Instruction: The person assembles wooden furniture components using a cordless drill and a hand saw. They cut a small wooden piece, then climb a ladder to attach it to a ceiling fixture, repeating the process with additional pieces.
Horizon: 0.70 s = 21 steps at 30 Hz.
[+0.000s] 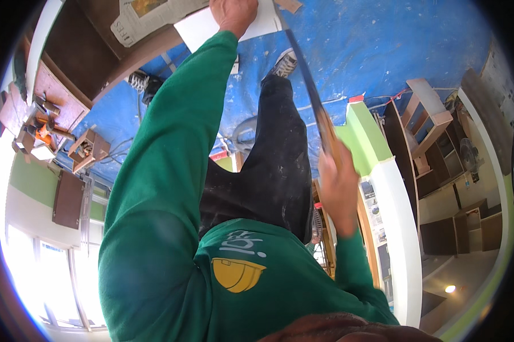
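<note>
Gripping a handsaw [306, 73]: right hand [338, 178], motion-blurred, fingers closed around the pale wooden handle [332, 137]; exact finger placement cannot be told. Handsaw: long, narrow, dark blade, slanting up and leftward from the hand, far end at the right edge of a white board [197, 29]; whether the teeth bite in cannot be told.

Left hand [234, 16]: laid on top of the white board, arm outstretched; fingertips run out at the upper border, so whether they are spread or pressed together cannot be told.

White board: flat, top centre, just beside a brown wooden cabinet [81, 43] with newspaper [144, 23] lying on it.

Below: blue floor covering [399, 43], pale-specked; one dark shoe [285, 64] with light laces.

Left side: small open wooden box [90, 150], contents too small to tell; orange tool [43, 133] near it.

Right side: open wooden shelf frame [431, 117]; round fan [468, 154].
</note>
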Available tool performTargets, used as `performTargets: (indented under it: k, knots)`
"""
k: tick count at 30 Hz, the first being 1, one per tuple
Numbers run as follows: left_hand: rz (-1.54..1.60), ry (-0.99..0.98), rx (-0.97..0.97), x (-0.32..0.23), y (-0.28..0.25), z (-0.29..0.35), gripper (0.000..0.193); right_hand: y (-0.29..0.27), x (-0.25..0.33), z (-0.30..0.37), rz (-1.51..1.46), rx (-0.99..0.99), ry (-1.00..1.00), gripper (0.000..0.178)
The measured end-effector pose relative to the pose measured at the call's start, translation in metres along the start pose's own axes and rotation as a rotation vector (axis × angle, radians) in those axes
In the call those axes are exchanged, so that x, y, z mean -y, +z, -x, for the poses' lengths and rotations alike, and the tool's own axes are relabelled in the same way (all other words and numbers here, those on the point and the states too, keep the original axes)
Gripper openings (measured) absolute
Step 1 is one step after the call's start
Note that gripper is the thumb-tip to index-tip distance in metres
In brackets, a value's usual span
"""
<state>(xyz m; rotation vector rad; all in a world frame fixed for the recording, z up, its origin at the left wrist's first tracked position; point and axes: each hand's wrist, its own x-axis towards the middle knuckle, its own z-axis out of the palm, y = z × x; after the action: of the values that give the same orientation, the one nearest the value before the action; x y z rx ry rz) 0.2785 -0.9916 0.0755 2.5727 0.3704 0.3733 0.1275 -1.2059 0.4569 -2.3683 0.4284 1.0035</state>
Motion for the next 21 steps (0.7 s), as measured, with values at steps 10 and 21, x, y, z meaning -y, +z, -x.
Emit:
performTargets:
  k: [10, 21]
  knots:
    - [-0.062, 0.046, -0.043, -0.015, 0.000, 0.007, 0.014, 0.098, 0.026, -0.232, -0.030, -0.178, -0.253, 0.033]
    - [-0.016, 0.034, 0.041, -0.007, -0.003, -0.001, 0.014, 0.041, -0.010, -0.077, 0.035, -0.047, -0.120, 0.035]
